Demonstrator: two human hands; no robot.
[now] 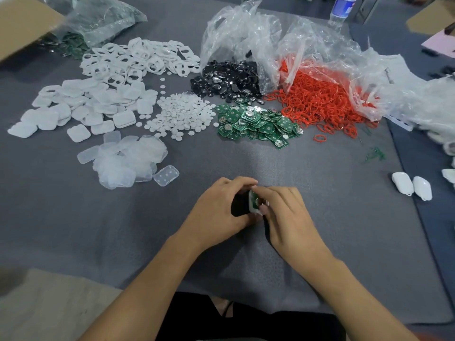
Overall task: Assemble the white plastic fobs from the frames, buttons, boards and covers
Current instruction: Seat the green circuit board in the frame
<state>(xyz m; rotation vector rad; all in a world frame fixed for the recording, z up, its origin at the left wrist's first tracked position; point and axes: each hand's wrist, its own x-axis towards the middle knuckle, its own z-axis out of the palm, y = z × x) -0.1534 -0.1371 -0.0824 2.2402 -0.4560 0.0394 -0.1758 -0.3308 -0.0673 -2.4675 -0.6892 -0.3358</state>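
Both hands meet over the near middle of the grey table. My left hand [221, 205] and my right hand [285, 212] together grip a small fob part [254, 203] with a green board set in a whitish piece; fingers hide most of it. Farther back lie heaps of white frames [138, 60], white covers [81, 104], small white round buttons [182, 114], green boards [256, 124] and clear soft pads [128, 158].
Black round pieces [229, 80] and red rubber rings [320, 99] spill from clear plastic bags [246, 33] at the back. Two white shells [411, 185] lie at the right. A water bottle [341, 8] stands far back right, a cardboard box [22, 23] far left.
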